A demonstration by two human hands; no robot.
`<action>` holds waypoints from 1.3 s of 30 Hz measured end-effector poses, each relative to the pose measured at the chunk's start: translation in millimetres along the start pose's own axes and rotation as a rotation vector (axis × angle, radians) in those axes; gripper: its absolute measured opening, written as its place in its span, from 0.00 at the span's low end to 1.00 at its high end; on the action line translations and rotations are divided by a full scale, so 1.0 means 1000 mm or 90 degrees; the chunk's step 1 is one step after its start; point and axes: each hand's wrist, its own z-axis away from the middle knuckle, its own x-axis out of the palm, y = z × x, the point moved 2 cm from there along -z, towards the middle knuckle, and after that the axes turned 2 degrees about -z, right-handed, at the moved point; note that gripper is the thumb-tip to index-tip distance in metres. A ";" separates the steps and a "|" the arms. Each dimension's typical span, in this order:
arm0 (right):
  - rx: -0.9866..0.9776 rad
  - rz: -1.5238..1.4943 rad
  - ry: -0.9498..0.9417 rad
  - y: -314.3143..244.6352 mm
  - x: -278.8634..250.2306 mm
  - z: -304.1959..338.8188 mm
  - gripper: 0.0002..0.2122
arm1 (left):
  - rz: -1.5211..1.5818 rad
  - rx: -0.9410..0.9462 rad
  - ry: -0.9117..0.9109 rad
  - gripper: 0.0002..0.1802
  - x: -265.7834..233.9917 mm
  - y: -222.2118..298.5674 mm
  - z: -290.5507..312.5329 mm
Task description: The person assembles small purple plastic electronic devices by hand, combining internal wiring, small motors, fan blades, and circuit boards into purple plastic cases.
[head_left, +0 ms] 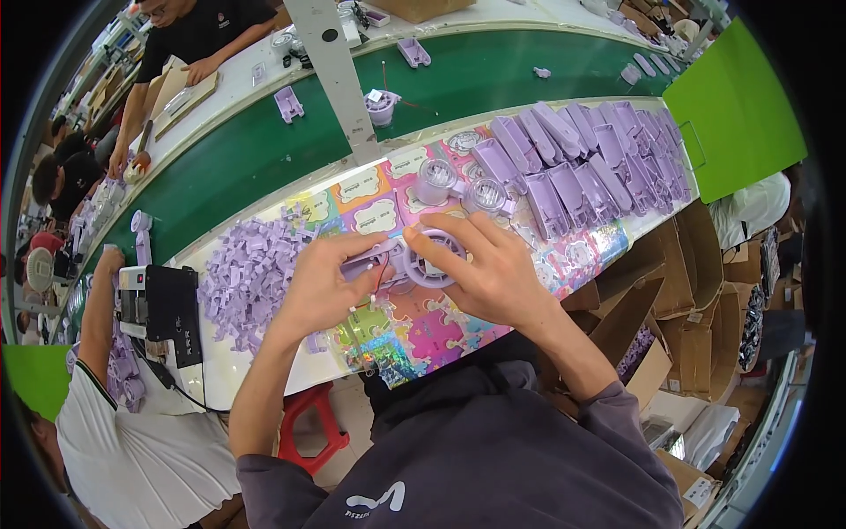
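Over the colourful printed sheets on the bench, my two hands hold one lilac handheld-fan assembly. My right hand (495,275) grips its round fan housing (434,280), thumb and fingers around the rim. A narrow lilac handle part (368,256) is pinched in my left hand (319,284), beside the housing. Thin red wire (382,275) hangs out near the left fingers. Where the two parts meet is partly covered by my fingers. Just beyond my right hand lie two more round fan heads (436,182) with clear fronts.
Left of my hands is a heap of small lilac parts (251,278); rows of lilac handle shells (573,167) lie right. Beyond runs a green conveyor (493,75), a metal post (339,79) before it. A black device (167,313) and a co-worker's arm (97,317) are left; cartons (679,273) stand right.
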 end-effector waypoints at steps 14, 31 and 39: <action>-0.070 0.025 0.053 -0.018 0.010 -0.006 0.30 | -0.052 -0.060 -0.001 0.27 -0.016 0.012 0.023; 0.129 -0.167 0.036 -0.003 0.066 0.012 0.35 | 0.070 -0.066 0.334 0.17 -0.126 -0.087 -0.038; 0.110 -0.173 -0.062 -0.012 0.108 0.032 0.31 | -0.048 -0.369 0.638 0.16 -0.242 -0.273 -0.094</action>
